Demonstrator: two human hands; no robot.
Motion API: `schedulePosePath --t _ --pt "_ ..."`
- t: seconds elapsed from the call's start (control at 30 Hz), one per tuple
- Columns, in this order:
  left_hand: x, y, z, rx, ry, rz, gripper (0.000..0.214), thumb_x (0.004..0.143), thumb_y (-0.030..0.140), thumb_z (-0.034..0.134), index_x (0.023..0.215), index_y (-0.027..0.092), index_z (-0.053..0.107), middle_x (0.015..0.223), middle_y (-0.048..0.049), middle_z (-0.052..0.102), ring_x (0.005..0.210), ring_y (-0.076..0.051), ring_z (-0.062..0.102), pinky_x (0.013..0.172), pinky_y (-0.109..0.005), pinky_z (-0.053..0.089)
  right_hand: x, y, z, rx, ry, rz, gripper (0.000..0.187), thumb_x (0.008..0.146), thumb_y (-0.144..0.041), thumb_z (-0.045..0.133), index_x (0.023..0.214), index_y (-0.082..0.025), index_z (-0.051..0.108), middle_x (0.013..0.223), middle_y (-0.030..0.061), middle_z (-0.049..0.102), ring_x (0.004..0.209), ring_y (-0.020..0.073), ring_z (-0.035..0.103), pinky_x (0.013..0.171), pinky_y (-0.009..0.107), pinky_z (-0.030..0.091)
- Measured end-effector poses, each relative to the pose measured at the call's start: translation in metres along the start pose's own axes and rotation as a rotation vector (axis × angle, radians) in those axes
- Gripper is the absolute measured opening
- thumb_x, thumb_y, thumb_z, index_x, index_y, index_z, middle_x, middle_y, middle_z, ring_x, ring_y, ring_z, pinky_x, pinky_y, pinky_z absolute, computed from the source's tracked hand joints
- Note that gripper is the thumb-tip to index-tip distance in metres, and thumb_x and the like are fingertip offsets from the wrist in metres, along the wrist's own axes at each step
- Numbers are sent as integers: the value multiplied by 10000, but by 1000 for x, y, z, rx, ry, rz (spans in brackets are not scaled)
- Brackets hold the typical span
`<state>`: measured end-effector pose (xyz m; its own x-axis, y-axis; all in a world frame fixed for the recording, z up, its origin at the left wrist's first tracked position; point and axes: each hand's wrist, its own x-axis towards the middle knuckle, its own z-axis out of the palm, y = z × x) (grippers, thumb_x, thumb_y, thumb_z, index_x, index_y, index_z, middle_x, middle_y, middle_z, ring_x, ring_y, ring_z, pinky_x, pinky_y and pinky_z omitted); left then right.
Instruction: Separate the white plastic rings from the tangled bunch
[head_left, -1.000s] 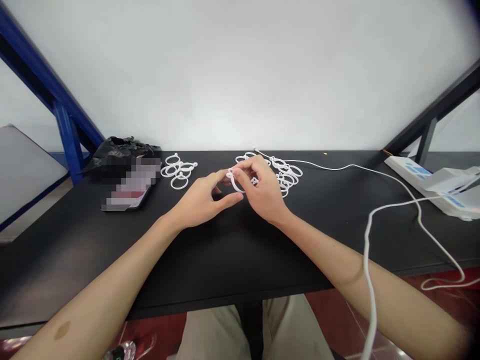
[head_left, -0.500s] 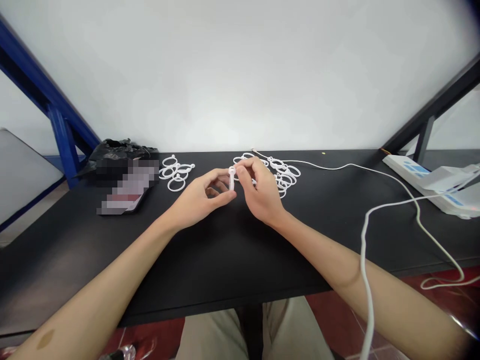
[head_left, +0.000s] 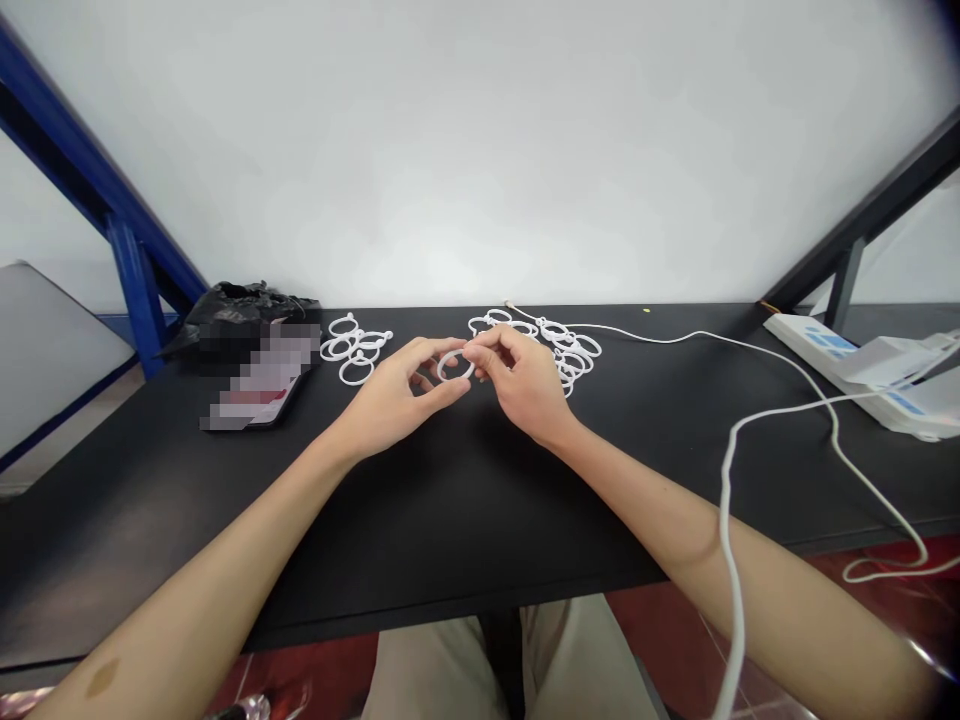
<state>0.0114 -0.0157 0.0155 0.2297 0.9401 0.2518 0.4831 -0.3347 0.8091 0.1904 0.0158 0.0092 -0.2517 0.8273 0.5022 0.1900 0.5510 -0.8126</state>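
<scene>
A white plastic ring [head_left: 441, 369] is held up between my two hands over the middle of the black table. My left hand [head_left: 391, 396] has its thumb below the ring and its fingertips at the upper edge, gripping the left side. At the ring's right side, my right hand [head_left: 527, 384] pinches it between thumb and forefinger, covering whatever small part is there. Behind my right hand lies a pile of similar white rings [head_left: 576, 357], partly hidden by it. A smaller group of white rings [head_left: 343, 349], some with small knobs, lies beyond my left hand.
On the left are a crumpled black plastic bag [head_left: 238, 303] and a dark-edged flat item [head_left: 271, 385], partly blurred out. A white cable [head_left: 701, 333] runs across the right side and over my right forearm. White devices with blue labels [head_left: 885, 380] stand at far right.
The ring has turned from edge-on to showing its round opening. My right fingers have shifted slightly down at its right side; my left hand has hardly moved.
</scene>
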Motion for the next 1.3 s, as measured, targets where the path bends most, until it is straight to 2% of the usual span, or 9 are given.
schedulePosePath --t 0.2,0.3,0.47,0.6,0.77,0.87,0.97,1.07,1.3 --pt "0 1 3 124 50 -15 460 850 503 635 1217 226 649 1078 -34 684 845 -166 611 805 -320 521 1 -1 0 -89 12 -14 172 914 -266 617 755 -205 647 715 -24 690 616 108 587 643 253 464" --pt "3 -3 0 250 87 -11 453 849 506 621 1208 231 652 1079 -38 695 845 -185 626 813 -335 522 3 4 -3 -167 -9 -25 186 948 -360 583 915 -206 682 807 0 708 705 133 622 695 275 483" --pt "5 -16 -24 825 361 -139 488 887 408 498 1274 133 611 1238 -180 633 1194 -372 520 982 -493 440 8 20 -13 -632 -12 -31 259 976 -344 536 1111 -174 677 1039 90 681 1009 245 583 934 400 460" --pt "0 -22 -44 1080 311 -400 556 888 421 433 1246 32 603 1246 -284 601 1195 -477 472 935 -588 414 10 30 -17 -905 -132 -36 269 937 -308 602 1140 -164 702 1133 133 626 1117 305 492 1007 449 417" --pt "-2 -29 -48 1119 174 -486 480 871 394 436 1125 55 663 1164 -269 656 1223 -462 455 986 -561 374 10 37 -13 -989 -231 -77 171 946 -212 576 989 -208 742 1134 117 609 1137 297 444 971 439 417" --pt "1 -31 -41 1095 229 -389 474 883 371 441 1206 89 642 1203 -236 659 1250 -438 454 1046 -567 329 9 35 -11 -961 -215 -111 185 955 -181 554 935 -206 736 1136 117 593 1117 282 444 956 429 424" --pt "3 -27 -27 890 291 -172 479 907 375 443 1295 142 600 1304 -168 634 1260 -384 469 1055 -521 364 7 28 -10 -890 -172 -158 185 963 -181 537 974 -205 720 1180 131 560 1123 271 457 944 422 448" --pt "3 -20 -11 625 208 54 484 928 443 468 1310 166 578 1282 -115 646 1206 -302 530 1060 -442 401 2 19 -7 -813 -178 -208 192 981 -204 507 1013 -205 696 1252 142 527 1164 268 469 948 423 462" --pt "2 -20 -2 530 102 126 471 906 469 558 1298 206 567 1130 -83 658 1082 -271 585 962 -409 458 -2 7 0 -673 -294 -341 191 985 -196 466 1030 -227 648 1220 97 553 1053 217 517 857 369 497"
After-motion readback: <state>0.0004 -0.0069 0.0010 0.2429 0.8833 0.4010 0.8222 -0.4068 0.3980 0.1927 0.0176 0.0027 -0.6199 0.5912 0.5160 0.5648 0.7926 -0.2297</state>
